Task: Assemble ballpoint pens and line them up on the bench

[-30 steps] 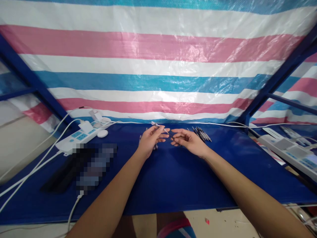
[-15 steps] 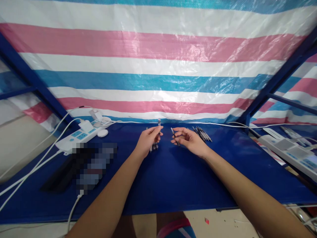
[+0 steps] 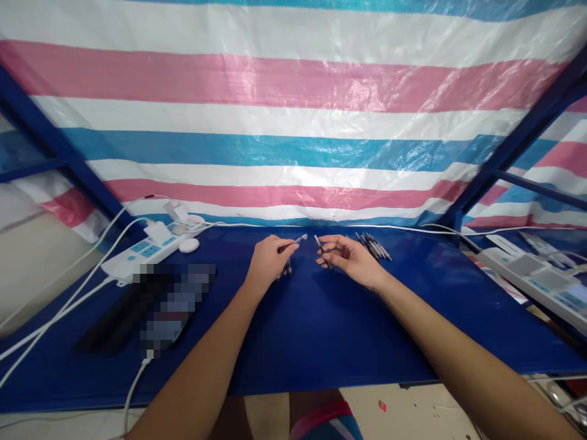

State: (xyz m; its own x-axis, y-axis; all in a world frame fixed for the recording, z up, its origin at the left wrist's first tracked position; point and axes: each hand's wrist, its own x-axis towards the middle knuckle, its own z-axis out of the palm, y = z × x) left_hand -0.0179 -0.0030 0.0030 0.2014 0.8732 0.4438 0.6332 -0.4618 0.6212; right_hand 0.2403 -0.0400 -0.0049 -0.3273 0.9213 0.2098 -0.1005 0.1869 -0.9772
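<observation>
My left hand [image 3: 270, 261] is closed on a slim pen part [image 3: 300, 239] with a clear, pale tip that points up and to the right. Facing it across a small gap, my right hand [image 3: 347, 259] pinches a thin dark pen piece [image 3: 320, 245] with a whitish upper end, tilted to the left. Under the left hand lie several dark pen pieces [image 3: 287, 269], partly hidden by the fingers. Just beyond the right hand rests a bundle of grey and black pens [image 3: 375, 246] on the blue table [image 3: 330, 342].
A white power strip [image 3: 142, 252] with plugs and cables lies at the left, a round white disc [image 3: 188, 245] beside it. Nearer is a blurred-out phone-like device [image 3: 177, 311] on a cable. Another power strip [image 3: 541, 281] stands right. Striped sheeting [image 3: 293, 146] hangs behind.
My left hand has turned, so its pen part has swung from upright to leaning right, towards the right hand's piece. The right hand has hardly moved.
</observation>
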